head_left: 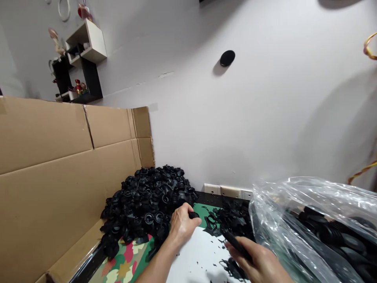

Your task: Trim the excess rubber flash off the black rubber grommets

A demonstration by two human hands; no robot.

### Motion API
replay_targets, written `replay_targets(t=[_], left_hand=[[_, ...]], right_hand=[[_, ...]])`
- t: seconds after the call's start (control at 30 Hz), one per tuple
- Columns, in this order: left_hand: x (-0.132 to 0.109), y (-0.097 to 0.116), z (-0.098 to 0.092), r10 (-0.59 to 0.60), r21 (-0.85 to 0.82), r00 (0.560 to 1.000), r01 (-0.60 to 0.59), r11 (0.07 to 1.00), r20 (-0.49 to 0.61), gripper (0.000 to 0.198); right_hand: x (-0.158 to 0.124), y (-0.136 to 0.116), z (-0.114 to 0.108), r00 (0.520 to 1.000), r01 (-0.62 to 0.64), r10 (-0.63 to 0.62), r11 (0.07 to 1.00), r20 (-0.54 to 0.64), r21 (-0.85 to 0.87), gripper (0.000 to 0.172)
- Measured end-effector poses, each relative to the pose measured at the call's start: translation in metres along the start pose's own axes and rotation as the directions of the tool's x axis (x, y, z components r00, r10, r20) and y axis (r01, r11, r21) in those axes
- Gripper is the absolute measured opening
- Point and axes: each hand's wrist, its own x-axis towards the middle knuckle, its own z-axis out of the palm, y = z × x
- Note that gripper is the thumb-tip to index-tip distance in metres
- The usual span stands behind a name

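Left hand [183, 225] pinches small black rubbery part [193, 215] near flat white sheet's [191, 247] far edge, right hand [259, 257] grips slim black rod-like tool [239, 246], presumably keeping its tip free, with heaped black ribbed rubbery parts [159, 188] beside the left, likely for reach.

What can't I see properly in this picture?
In the head view:
Black piece: mostly hidden by the left grip.
Black handle: partly hidden by the right grip; its tip blends into black scraps.
Clear plastic bag: cut off by the right edge; glare blurs its contents.
Red shelf figurine: too small.
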Motion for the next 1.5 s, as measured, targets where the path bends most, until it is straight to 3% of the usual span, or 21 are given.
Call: replay_targets(t=[0.2, 0.27, 0.33, 0.37, 0.47, 0.63, 0.7, 0.77, 0.87, 0.9, 0.97, 1.07, 1.13, 1.23, 1.33, 1.4, 1.5], left_hand=[[-0.047, -0.006, -0.005, 0.010, -0.283, 0.997, 0.014, 0.959, 0.082, 0.015], [-0.065, -0.008, 0.006, 0.033, -0.387, 0.995, 0.007, 0.922, 0.096, 0.017], [-0.081, -0.008, 0.023, 0.135, -0.574, 0.976, -0.014, 0.818, 0.169, 0.025], [-0.087, -0.007, 0.032, 0.195, -0.589, 0.966, -0.060, 0.806, 0.168, 0.024], [-0.099, -0.002, 0.049, 0.371, -0.475, 0.925, -0.290, 0.830, 0.082, 0.015], [-0.098, 0.001, 0.029, 0.431, -0.337, 0.857, -0.333, 0.881, 0.281, 0.027], [-0.096, -0.001, 0.022, 0.470, -0.339, 0.836, -0.372, 0.864, 0.282, 0.036], [-0.094, -0.005, 0.024, 0.555, -0.293, 0.784, -0.481, 0.826, 0.277, 0.040], [-0.093, -0.011, 0.038, 0.681, -0.059, 0.687, -0.691, 0.720, 0.254, 0.048], [-0.094, -0.013, 0.041, 0.695, 0.029, 0.676, -0.722, 0.692, 0.246, 0.048], [-0.094, -0.014, 0.040, 0.694, 0.119, 0.686, -0.725, 0.679, 0.220, 0.045], [-0.093, -0.015, 0.025, 0.684, 0.090, 0.711, -0.701, 0.707, 0.162, 0.041], [-0.093, -0.018, 0.016, 0.675, 0.091, 0.728, -0.685, 0.723, 0.120, 0.048], [-0.092, -0.025, 0.015, 0.664, 0.192, 0.741, -0.670, 0.717, 0.104, 0.063], [-0.085, -0.026, 0.024, 0.642, 0.307, 0.757, -0.644, 0.701, 0.121, 0.053], [-0.076, -0.020, 0.028, 0.618, 0.344, 0.774, -0.623, 0.703, 0.139, 0.038], [-0.057, -0.006, 0.027, 0.571, 0.372, 0.810, -0.574, 0.730, 0.129, 0.037]], right_hand=[[0.025, 0.011, 0.029, 0.974, -0.186, 0.179, 0.982, 0.143, 0.038, 0.029], [0.027, 0.014, 0.036, 0.967, -0.214, 0.208, 0.977, 0.145, 0.024, 0.032], [0.027, 0.016, 0.041, 0.959, -0.242, 0.238, 0.970, 0.153, 0.012, 0.036], [0.027, 0.017, 0.043, 0.955, -0.255, 0.251, 0.967, 0.156, 0.006, 0.038], [0.024, 0.019, 0.042, 0.951, -0.268, 0.269, 0.963, 0.152, -0.031, 0.043], [0.021, 0.024, 0.014, 0.960, -0.233, 0.255, 0.957, 0.115, -0.172, 0.030], [0.022, 0.024, 0.003, 0.960, -0.232, 0.263, 0.940, 0.098, -0.250, 0.023], [0.026, 0.022, -0.001, 0.960, -0.227, 0.268, 0.914, 0.082, -0.337, 0.018], [0.035, 0.018, 0.006, 0.968, -0.185, 0.242, 0.870, 0.069, -0.457, 0.018], [0.038, 0.017, 0.011, 0.971, -0.162, 0.227, 0.859, 0.077, -0.486, 0.020], [0.043, 0.018, 0.021, 0.972, -0.119, 0.206, 0.845, 0.111, -0.521, 0.021], [0.051, 0.018, 0.031, 0.970, -0.096, 0.196, 0.852, 0.142, -0.515, 0.023], [0.058, 0.017, 0.029, 0.977, -0.120, 0.189, 0.874, 0.102, -0.472, 0.025], [0.071, 0.010, 0.013, 0.982, -0.186, 0.190, 0.923, -0.021, -0.337, 0.024], [0.079, -0.003, -0.010, 0.970, -0.226, 0.211, 0.966, -0.119, -0.126, 0.019], [0.075, -0.013, -0.023, 0.963, -0.239, 0.241, 0.971, -0.124, 0.028, 0.017], [0.058, -0.027, -0.037, 0.961, -0.259, 0.273, 0.938, -0.031, 0.230, 0.021]])
